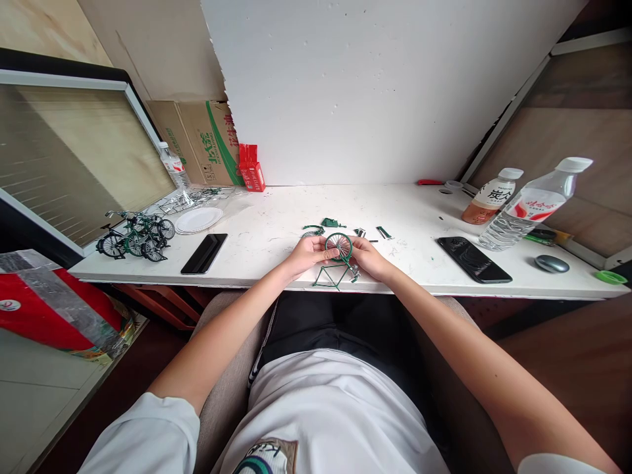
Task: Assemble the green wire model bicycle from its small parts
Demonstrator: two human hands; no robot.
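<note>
A small green model bicycle frame with one spoked wheel is held over the front edge of the white table. My left hand pinches the wheel from the left. My right hand grips the frame and wheel from the right. Both hands are closed on the model. Loose green parts and another wheel lie just beyond my hands.
Finished model bicycles stand at the table's left end, beside a white plate and a black phone. To the right lie another phone, two bottles, a mouse. Cardboard box and red carton at back.
</note>
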